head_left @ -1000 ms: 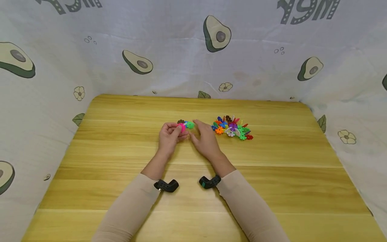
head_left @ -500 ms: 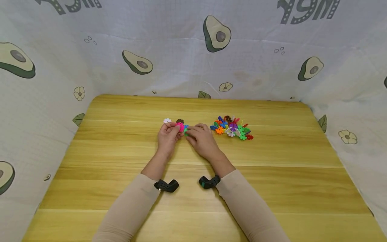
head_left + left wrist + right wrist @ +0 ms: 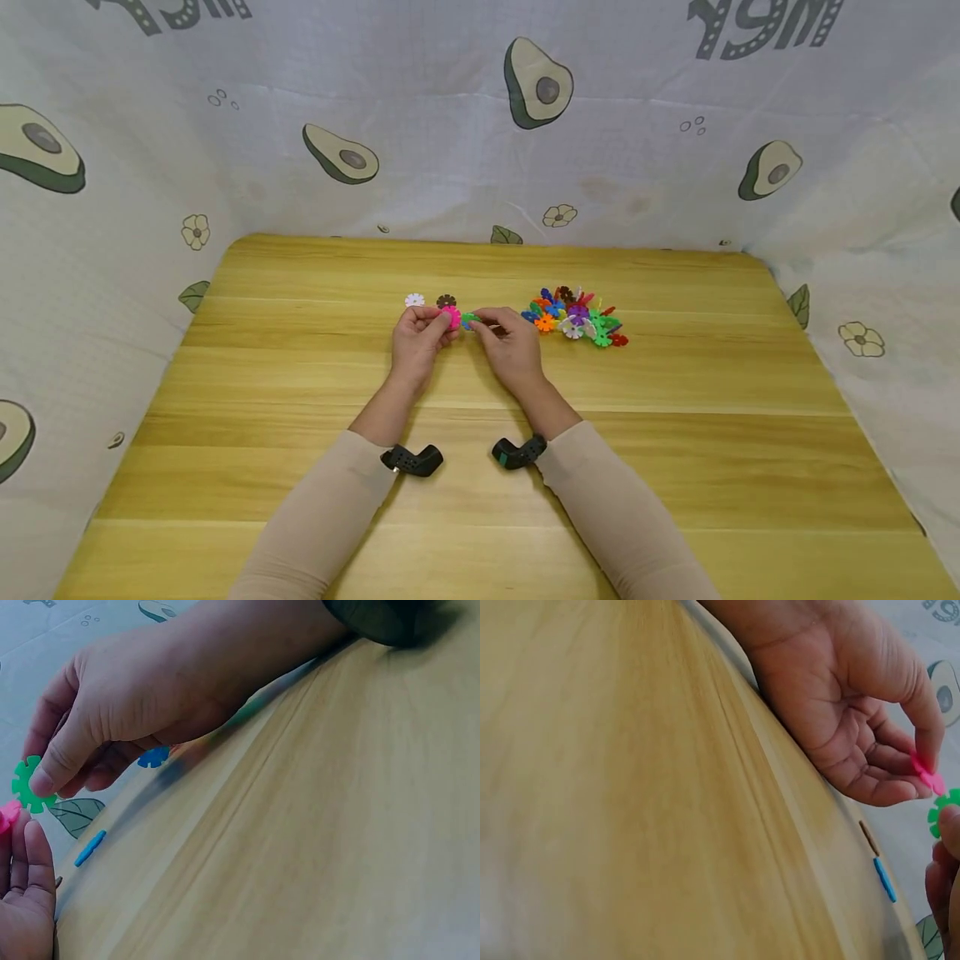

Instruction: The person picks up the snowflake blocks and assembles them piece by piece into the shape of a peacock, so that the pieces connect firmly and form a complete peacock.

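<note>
My left hand [image 3: 415, 346] pinches a pink snowflake disc [image 3: 451, 317] between thumb and fingers. Facing it, my right hand [image 3: 512, 346] pinches a green snowflake disc [image 3: 31, 784] by its edge, thumb on its face. The two notched discs are held close together above the table; in the right wrist view the pink one [image 3: 928, 777] and the green one [image 3: 943, 811] seem slightly apart. Beneath the hands a blue disc [image 3: 885, 880] lies flat on the wood, with a brown disc [image 3: 446, 301] beside it. Just beyond the left hand lies a white disc [image 3: 415, 300].
Right of the hands, a heap of interlocked snowflake discs [image 3: 576, 317] in many colours sits on the wooden table [image 3: 675, 467]. A cloth with avocado prints [image 3: 450, 100] hangs behind and at the sides. Each wrist wears a black band [image 3: 414, 461].
My right hand has closed its thumb and fingers on the green disc and brought it near the pink one. A white disc now shows beyond the left hand, unseen there a second ago.
</note>
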Demonstrator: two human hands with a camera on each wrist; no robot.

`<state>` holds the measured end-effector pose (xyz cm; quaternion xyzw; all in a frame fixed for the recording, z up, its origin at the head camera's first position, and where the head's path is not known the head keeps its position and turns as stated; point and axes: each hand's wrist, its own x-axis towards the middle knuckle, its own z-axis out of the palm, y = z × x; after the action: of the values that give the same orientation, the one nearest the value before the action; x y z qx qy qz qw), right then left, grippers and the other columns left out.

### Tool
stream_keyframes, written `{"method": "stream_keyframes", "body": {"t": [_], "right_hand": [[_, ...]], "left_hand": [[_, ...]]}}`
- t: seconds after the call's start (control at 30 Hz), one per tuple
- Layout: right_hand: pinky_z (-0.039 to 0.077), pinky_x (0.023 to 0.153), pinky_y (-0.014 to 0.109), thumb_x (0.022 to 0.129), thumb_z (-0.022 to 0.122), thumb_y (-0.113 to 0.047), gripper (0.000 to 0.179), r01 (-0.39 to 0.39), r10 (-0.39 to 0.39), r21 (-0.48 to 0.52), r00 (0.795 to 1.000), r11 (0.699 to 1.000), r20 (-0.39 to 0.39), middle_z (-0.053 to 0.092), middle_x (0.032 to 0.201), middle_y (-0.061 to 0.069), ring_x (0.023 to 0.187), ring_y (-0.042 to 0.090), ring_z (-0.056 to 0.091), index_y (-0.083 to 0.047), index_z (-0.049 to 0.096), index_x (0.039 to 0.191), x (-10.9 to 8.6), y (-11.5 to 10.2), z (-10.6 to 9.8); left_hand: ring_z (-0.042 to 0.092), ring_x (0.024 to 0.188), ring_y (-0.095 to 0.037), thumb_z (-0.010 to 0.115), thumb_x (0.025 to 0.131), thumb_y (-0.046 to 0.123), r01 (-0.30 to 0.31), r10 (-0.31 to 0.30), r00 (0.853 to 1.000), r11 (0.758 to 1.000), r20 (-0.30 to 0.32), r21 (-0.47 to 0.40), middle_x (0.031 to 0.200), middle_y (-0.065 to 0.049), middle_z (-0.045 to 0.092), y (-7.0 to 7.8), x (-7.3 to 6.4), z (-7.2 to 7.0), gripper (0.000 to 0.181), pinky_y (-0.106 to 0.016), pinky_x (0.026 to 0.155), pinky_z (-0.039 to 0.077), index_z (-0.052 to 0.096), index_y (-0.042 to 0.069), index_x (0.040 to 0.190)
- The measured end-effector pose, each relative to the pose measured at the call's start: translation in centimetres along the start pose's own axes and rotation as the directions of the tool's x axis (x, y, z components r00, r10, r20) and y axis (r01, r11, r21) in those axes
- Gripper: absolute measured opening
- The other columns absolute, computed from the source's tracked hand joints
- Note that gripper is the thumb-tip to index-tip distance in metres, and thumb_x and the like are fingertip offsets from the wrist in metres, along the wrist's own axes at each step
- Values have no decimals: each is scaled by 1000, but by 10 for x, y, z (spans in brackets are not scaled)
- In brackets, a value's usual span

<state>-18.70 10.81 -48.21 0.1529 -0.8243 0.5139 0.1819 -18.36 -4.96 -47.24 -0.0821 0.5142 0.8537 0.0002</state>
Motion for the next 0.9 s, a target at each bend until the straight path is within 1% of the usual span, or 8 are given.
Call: {"method": "stream_keyframes", "body": {"t": [0.13, 0.27, 0.37, 0.5, 0.67, 0.9], "right_hand": [[62, 80, 25, 91, 77, -9, 11, 70, -69, 54, 997, 996, -18, 77, 98, 13, 90, 25, 74, -4, 79, 101, 0, 2, -2], [62, 82, 26, 91, 77, -7, 9, 102, -101, 57, 995, 993, -10, 77, 97, 12, 91, 26, 73, -3, 80, 98, 1, 3, -4], [62, 83, 29, 92, 76, -7, 8, 123, -123, 7, 992, 992, -10, 77, 97, 11, 92, 24, 73, -4, 81, 97, 2, 3, -5], [63, 81, 36, 93, 74, -7, 7, 184, -186, -72, 982, 980, -18, 75, 96, 11, 90, 25, 73, -4, 80, 96, 2, 2, -7], [63, 81, 36, 93, 73, -5, 7, 243, -247, -135, 969, 961, -16, 75, 95, 11, 90, 25, 73, -4, 80, 95, 3, 1, -7], [63, 81, 36, 91, 76, -5, 6, 300, -306, -188, 952, 935, -2, 77, 92, 10, 89, 25, 74, -4, 82, 94, 1, 1, -8]], "left_hand": [[69, 72, -9, 64, 96, -4, -5, 5, 1000, 1000, 4, 6, 83, 0, 67, 1, 0, 0, 16, -20, 68, 60, 53, 8, 96], [68, 69, -9, 66, 95, -4, -18, 18, 1000, 1000, 6, 10, 79, 1, 69, 1, -1, 1, 16, -20, 65, 60, 56, 8, 93], [68, 67, -11, 68, 94, -4, -22, 22, 1000, 999, 17, 24, 78, 1, 69, 1, -1, 0, 14, -21, 64, 59, 59, 7, 92], [69, 67, -13, 69, 93, -4, -26, 24, 999, 999, 38, 44, 78, 1, 70, 1, -1, -1, 13, -22, 64, 60, 62, 7, 90], [70, 65, -13, 69, 92, -6, -35, 31, 998, 998, 60, 58, 78, 0, 71, 0, 0, -1, 15, -22, 63, 61, 64, 7, 88], [70, 63, -11, 71, 90, -9, -85, 83, 996, 989, 24, 117, 76, 1, 71, -2, -1, 0, 15, -22, 62, 62, 63, 4, 88]]}}
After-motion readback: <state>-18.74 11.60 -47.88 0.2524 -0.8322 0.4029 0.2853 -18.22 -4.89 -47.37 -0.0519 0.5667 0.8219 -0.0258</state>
